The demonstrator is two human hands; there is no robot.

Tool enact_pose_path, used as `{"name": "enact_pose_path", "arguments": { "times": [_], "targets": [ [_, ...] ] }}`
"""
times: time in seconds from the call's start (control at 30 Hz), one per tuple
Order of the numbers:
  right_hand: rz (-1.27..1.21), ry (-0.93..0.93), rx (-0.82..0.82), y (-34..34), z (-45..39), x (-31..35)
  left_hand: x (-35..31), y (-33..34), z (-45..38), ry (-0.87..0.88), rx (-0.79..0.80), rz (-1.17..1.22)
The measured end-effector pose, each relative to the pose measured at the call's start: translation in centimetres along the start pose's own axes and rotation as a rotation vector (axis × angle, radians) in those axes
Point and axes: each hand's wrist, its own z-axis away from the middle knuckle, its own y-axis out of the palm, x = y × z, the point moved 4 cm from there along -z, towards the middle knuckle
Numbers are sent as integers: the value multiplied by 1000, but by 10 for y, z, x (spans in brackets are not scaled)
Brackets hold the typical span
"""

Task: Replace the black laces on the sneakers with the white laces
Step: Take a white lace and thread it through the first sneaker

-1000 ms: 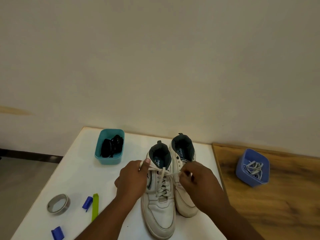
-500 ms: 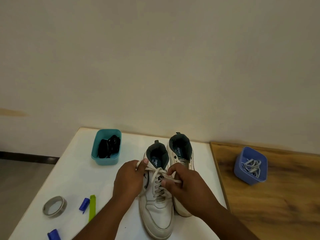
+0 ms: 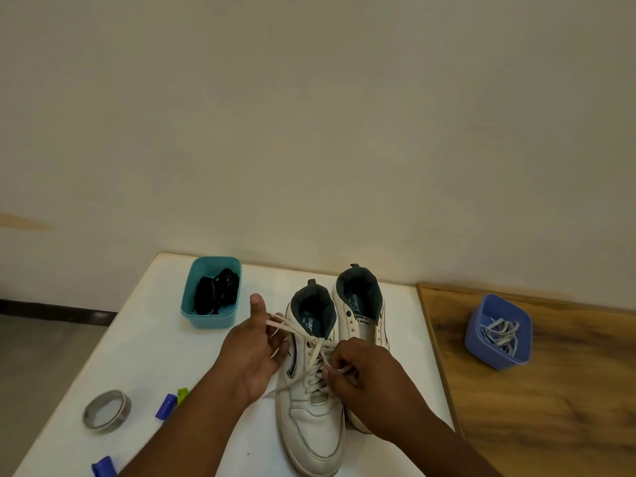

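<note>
Head view: a person ties the white lace (image 3: 311,342) on the near sneaker (image 3: 313,401), which stands on the white table (image 3: 144,352) touching the far sneaker (image 3: 361,311). The left hand (image 3: 247,356), left of the near sneaker, pinches one lace end with thumb raised; the right hand (image 3: 368,383), over its eyelets, curls round the other end. A second ago the right hand pulled out toward the far sneaker; now it has crossed back over the tongue, suggesting the knot is being formed and this shoe is nearly done. Black laces (image 3: 216,294) lie in the teal tub (image 3: 192,315) behind-left; spare white laces (image 3: 500,332) sit in the blue tub (image 3: 478,349), well right.
</note>
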Motion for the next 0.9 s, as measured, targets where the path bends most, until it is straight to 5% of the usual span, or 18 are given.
{"name": "enact_pose_path", "arguments": {
  "times": [0.13, 0.27, 0.53, 0.67, 0.9],
  "targets": [
    [-19, -7, 18, 0, -2, -3, -3, 2, -2, -70, 29, 357],
    [-20, -39, 9, -1, -1, -3, 0, 5, -1, -108, 124, 375],
    [71, -8, 29, 4, -2, -4, -9, 1, 0, 229, 56, -190],
    [144, -15, 23, 1, -3, -2, -20, 5, 12, 724, -24, -768],
    [205, 43, 24, -1, -4, 3, -22, -1, 5, 779, -111, -921]
  ]
}}
